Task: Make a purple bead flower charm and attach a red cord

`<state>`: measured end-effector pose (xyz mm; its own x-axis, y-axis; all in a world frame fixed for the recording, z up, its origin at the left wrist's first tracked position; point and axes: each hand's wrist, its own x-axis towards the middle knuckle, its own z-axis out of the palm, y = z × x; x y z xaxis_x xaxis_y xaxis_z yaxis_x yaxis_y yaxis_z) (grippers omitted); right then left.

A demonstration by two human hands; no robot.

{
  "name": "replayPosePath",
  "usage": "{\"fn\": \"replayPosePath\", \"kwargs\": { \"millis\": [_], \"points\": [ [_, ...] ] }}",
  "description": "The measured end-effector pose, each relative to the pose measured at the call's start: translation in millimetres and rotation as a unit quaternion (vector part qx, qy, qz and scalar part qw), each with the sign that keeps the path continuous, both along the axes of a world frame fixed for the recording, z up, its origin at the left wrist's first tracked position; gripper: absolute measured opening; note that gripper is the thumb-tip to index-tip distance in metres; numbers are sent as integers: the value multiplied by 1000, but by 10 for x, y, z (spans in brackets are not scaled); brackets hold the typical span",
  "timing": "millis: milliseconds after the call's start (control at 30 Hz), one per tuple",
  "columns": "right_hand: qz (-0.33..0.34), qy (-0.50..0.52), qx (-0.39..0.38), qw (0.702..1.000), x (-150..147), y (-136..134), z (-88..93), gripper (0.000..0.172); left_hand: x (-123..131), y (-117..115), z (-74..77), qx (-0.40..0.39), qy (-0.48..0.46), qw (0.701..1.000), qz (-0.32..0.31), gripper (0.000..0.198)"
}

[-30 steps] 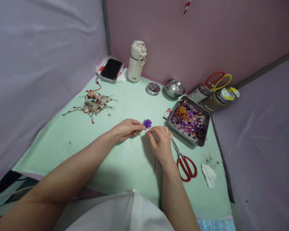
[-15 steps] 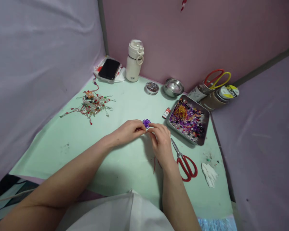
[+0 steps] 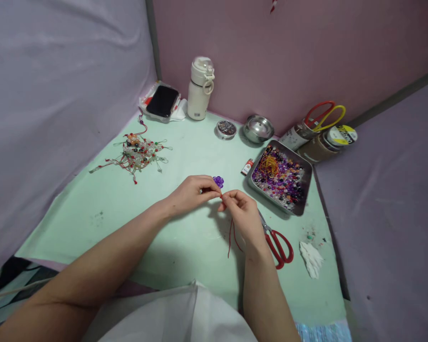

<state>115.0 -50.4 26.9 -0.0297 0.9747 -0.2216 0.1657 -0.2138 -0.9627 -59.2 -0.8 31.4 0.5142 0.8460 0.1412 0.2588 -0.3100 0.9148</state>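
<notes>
A purple beaded flower (image 3: 218,182) shows just beyond the fingertips of my left hand (image 3: 199,188). My left thumb and fingers pinch the red cord close to it. Fingertip to fingertip with them, my right hand (image 3: 239,203) pinches the same red cord (image 3: 230,237), whose two loose ends hang below the palm toward the table. The short stretch between the fingertips is too small to make out in detail. Red-handled scissors (image 3: 282,247) lie beside my right wrist, their blades partly hidden behind it.
A metal tray (image 3: 271,205) of mixed beads lies right of my hands, beside a small lighter (image 3: 247,166). Behind are a steel bowl (image 3: 258,129), a spool (image 3: 226,129) and a white bottle (image 3: 199,90). Beaded strings (image 3: 139,152) lie left, a crumpled tissue (image 3: 310,259) right.
My right hand has shifted slightly right and down from the flower. More of the hanging red cord shows, and the scissor blades are more covered.
</notes>
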Motion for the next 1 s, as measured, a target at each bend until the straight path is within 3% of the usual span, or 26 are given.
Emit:
{"fn": "replayPosePath", "kwargs": {
  "millis": [500, 833, 1000],
  "points": [
    [12, 105, -40, 994, 18, 26, -14, 23, 37, -40, -37, 26, -43, 999, 11, 13],
    [74, 198, -70, 975, 48, 43, -16, 30, 32, -69, 58, -30, -55, 998, -6, 15],
    [79, 216, -64, 971, 33, 56, -60, 28, 38, -75, 82, -15, -68, 997, -26, 13]
  ]
}}
